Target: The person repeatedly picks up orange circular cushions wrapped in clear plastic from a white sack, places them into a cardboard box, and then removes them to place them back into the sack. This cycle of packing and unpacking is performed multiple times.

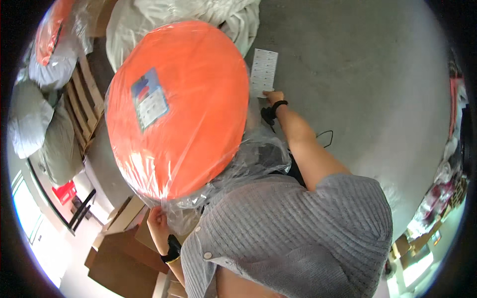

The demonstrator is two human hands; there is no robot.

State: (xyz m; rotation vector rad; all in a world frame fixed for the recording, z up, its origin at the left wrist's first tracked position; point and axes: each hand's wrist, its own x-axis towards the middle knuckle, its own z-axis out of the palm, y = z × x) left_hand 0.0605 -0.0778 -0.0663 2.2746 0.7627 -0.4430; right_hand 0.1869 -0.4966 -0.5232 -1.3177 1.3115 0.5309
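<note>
A big round orange item in a clear plastic bag fills the middle, with a printed blue and white label on its face. My left hand is closed at the bag's near left edge, its fingers bent against the loose clear film. Stretched out beyond the orange item's right side, my right hand pinches the near corner of a white sheet with rows of small labels. That sheet lies against the grey surface. Dark bands circle both wrists.
Pale bagged bundles sit behind the orange item. At the left are a wooden pallet, stuffed sacks and another orange bagged item. An opened cardboard box stands at the lower left. The grey floor spreads to the right.
</note>
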